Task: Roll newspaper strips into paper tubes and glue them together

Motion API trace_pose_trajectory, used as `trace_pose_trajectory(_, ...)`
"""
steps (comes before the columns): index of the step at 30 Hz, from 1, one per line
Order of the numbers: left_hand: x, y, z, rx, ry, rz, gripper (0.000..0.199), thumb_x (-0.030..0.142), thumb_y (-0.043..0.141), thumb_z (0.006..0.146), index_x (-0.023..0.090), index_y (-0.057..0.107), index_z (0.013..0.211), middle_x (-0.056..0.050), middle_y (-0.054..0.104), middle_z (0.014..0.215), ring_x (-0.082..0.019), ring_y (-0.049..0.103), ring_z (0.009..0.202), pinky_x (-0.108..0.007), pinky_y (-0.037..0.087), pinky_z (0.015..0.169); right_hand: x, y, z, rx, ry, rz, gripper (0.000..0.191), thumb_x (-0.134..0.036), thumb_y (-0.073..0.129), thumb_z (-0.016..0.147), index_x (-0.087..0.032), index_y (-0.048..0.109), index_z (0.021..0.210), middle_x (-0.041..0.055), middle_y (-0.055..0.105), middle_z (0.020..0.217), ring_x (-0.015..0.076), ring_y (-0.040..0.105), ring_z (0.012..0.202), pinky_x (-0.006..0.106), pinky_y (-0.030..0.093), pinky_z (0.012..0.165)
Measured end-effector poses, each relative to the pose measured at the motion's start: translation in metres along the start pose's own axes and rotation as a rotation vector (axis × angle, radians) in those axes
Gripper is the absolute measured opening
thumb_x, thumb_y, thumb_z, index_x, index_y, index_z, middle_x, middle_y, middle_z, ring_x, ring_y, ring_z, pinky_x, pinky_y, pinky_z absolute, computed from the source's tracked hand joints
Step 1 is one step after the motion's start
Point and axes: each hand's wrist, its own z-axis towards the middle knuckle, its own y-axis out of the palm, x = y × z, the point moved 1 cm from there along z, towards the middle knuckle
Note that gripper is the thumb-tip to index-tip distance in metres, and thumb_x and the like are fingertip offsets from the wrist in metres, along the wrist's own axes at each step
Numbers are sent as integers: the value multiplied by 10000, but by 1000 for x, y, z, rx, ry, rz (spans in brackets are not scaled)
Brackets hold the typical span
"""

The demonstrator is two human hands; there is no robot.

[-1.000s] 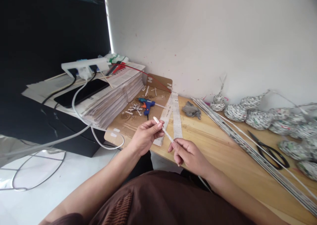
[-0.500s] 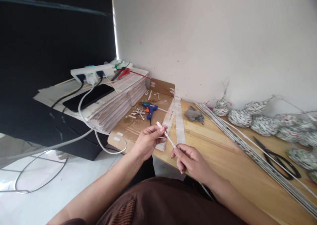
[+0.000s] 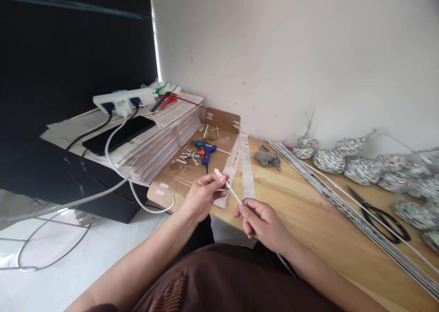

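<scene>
The wooden worktop (image 3: 291, 202) carries cardboard (image 3: 178, 171), paper strips (image 3: 247, 170), a crumpled grey lump (image 3: 267, 158), a rod bundle (image 3: 325, 192), scissors (image 3: 358, 198) and, near the wall (image 3: 291, 51), woven shapes (image 3: 329, 162).

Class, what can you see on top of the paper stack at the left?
A black phone, a white power strip, cables, a red item and, farther back, crumpled plastic. The stack's top sheet is covered directly beneath them.

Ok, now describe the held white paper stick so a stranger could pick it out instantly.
Find the wooden table and look over its near edge, where the left hand and right hand are. The thin white paper stick slants down between them, its tip poking past the left hand. Unlike the long rods lying on the table, it is pinched in both hands.
</scene>
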Motion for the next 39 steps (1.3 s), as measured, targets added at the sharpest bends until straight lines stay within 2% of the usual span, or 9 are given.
trace_pose_trajectory(4, 0, 0, -1, 5, -24, -12, 189, 273, 800, 655, 124, 701, 715, -33, 660, 883, -59, 587, 648, -164, 512, 591, -3, -1, 0, -25, 21, 57, 385, -512, 420, 926, -162, 553, 839, -41, 498, 486, 86, 447, 430, 213, 366, 479)
trace_pose_trajectory(9, -2, 1, -1, 9, -21, -39, 214, 271, 816, 631, 115, 671, 657, -14, 637, 769, -53, 574, 622, -163, 510, 603, -3, -2, 0, -71, 45, 101, 392, -517, 423, 922, -158, 558, 843, -35, 518, 492, 88, 461, 422, 208, 379, 465)
trace_pose_trajectory(14, -2, 3, 0, 10, -39, -34, 256, 271, 815, 635, 125, 704, 814, -4, 619, 719, -63, 579, 617, -169, 515, 586, 0, -3, -1, -83, 50, 158, 409, -528, 414, 922, -155, 565, 855, -38, 516, 489, 86, 465, 409, 207, 385, 454)
trace_pose_trajectory(20, -2, 4, 2, 2, -33, -59, 233, 265, 822, 624, 121, 647, 679, 12, 595, 677, -50, 556, 586, -149, 494, 549, 0, -3, -1, -103, 49, 155, 430, -545, 406, 919, -150, 570, 872, -32, 525, 508, 86, 475, 423, 205, 386, 459)
trace_pose_trajectory(25, -1, 5, 4, -15, -51, -50, 303, 317, 803, 652, 140, 702, 876, -16, 629, 707, -76, 589, 621, -170, 510, 573, -2, -6, 0, -92, 38, 166, 438, -554, 397, 918, -153, 568, 881, -31, 528, 522, 86, 466, 428, 211, 382, 467)
trace_pose_trajectory(32, -1, 4, 4, -16, -31, -4, 228, 294, 806, 649, 125, 720, 777, -31, 646, 762, -69, 586, 637, -159, 508, 575, -1, -5, -1, -73, 53, 165, 437, -559, 413, 910, -152, 571, 876, -32, 527, 509, 88, 471, 424, 209, 373, 459)
trace_pose_trajectory(39, 1, 2, 1, -101, -33, -5, 296, 324, 729, 747, 139, 719, 977, -51, 647, 807, -89, 595, 694, -174, 521, 588, -1, -4, -2, -83, 52, 310, 407, -517, 438, 919, -144, 587, 857, -31, 524, 491, 90, 471, 401, 217, 377, 446)
